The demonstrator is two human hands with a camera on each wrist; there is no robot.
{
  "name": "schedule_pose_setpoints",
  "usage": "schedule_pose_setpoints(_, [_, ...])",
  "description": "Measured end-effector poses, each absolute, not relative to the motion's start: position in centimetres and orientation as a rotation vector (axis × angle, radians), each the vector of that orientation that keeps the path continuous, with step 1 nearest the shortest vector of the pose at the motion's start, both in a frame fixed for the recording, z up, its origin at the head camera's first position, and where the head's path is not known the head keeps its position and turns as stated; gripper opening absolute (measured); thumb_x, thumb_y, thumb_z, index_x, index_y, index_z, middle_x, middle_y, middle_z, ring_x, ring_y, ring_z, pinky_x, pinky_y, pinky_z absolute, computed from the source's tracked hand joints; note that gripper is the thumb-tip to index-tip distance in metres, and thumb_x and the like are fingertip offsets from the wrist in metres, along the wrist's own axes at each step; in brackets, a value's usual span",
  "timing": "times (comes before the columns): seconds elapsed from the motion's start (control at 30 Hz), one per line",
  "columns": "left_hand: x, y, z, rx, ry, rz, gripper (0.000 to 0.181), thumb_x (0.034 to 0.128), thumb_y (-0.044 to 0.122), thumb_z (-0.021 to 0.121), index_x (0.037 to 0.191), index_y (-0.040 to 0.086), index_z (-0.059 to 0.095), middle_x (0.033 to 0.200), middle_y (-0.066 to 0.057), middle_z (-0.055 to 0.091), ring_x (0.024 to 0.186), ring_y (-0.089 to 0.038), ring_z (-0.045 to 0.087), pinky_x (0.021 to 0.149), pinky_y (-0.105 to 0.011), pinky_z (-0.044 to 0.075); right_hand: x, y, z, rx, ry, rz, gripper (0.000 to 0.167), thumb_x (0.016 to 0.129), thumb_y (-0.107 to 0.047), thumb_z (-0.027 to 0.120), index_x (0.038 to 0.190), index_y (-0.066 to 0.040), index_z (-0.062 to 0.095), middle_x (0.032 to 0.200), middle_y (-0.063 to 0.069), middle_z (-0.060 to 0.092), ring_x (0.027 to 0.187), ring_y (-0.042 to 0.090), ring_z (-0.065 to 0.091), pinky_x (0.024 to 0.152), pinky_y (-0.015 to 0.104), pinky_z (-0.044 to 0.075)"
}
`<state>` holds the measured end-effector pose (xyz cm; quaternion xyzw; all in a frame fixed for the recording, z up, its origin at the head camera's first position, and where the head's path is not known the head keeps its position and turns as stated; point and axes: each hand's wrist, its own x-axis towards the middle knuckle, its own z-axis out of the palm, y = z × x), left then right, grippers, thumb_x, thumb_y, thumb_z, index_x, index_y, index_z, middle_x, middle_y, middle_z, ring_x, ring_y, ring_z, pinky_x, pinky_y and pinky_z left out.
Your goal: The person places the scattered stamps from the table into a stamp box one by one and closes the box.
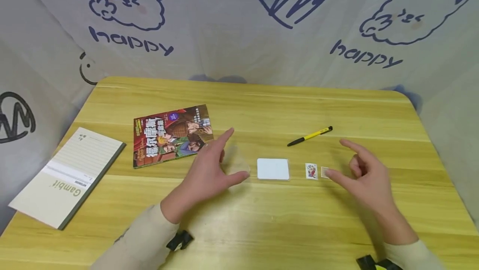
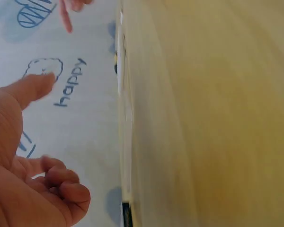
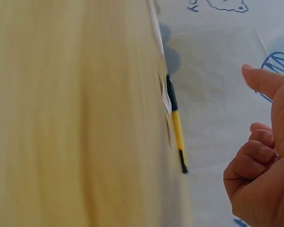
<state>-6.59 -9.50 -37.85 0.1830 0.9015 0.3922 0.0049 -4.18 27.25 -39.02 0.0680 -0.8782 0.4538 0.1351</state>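
Note:
My left hand [image 1: 203, 174] hovers over the table left of a white rectangular card [image 1: 273, 169], thumb and index finger spread apart, holding nothing. In the left wrist view, that hand [image 2: 33, 161] has its other fingers curled in. The right hand [image 1: 370, 180] has a similar pose, its thumb tip overlapping the edge of a small pale piece [image 1: 324, 170] in the head view. Beside that piece lies a small colourful picture piece [image 1: 311, 171]. The right wrist view shows this hand [image 3: 265, 156] raised with a gap between it and the pen [image 3: 178, 125].
Behind the small pieces lies the yellow and black pen [image 1: 310, 135]. An illustrated book [image 1: 172, 137] lies at the left, with a notebook [image 1: 67, 178] farther left. A white cloth [image 1: 224, 33] with drawings hangs behind the wooden table [image 1: 262, 228].

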Motion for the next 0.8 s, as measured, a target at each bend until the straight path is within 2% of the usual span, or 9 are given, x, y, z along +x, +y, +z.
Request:
schedule_pose_setpoints(0.2, [-7.0,-8.2,-38.4,0.482,2.645,1.291,0.096,0.0726,0.032,0.091,0.152,0.012,0.041,0.059,0.003,0.043,0.047,-0.009,0.031,0.049,-0.033,0.035,-4.7,27.2,-40.4,0.229,-2.619,1.479,0.067,0.072,0.007,0.086,0.133,-0.004,0.062,0.06,0.002,0.021,0.05,0.02,0.02,0.056,0.027,0.031])
schedule_pose_setpoints(0.33, [-7.2,-7.4,-39.0,0.46,2.536,1.334,0.095,0.0726,0.028,0.091,0.151,0.012,0.041,0.05,0.007,0.039,0.042,-0.008,0.032,0.048,-0.032,0.039,-4.9,27.0,-41.1,0.276,-2.646,1.582,0.066,0.071,0.005,0.088,0.131,-0.005,0.063,0.059,0.002,0.021,0.05,0.02,0.022,0.053,0.028,0.032])
schedule_pose_setpoints(0.57, [-7.4,-6.5,-40.3,0.448,2.425,1.383,0.09,0.0723,0.019,0.092,0.149,0.007,0.045,0.049,0.007,0.037,0.041,-0.009,0.034,0.051,-0.031,0.044,-5.1,26.8,-41.8,0.29,-2.782,1.558,0.057,0.074,-0.009,0.09,0.126,-0.008,0.067,0.055,-0.001,0.023,0.048,0.009,0.022,0.047,0.029,0.03])
schedule_pose_setpoints(0.8, [-7.7,-6.0,-41.3,0.437,2.371,1.404,0.08,0.0722,0.019,0.091,0.141,0.004,0.053,0.05,0.007,0.037,0.042,-0.009,0.032,0.05,-0.03,0.043,-5.3,26.7,-42.0,0.33,-2.807,1.527,0.051,0.076,-0.012,0.089,0.123,-0.008,0.068,0.056,-0.003,0.024,0.049,0.008,0.022,0.048,0.029,0.029])
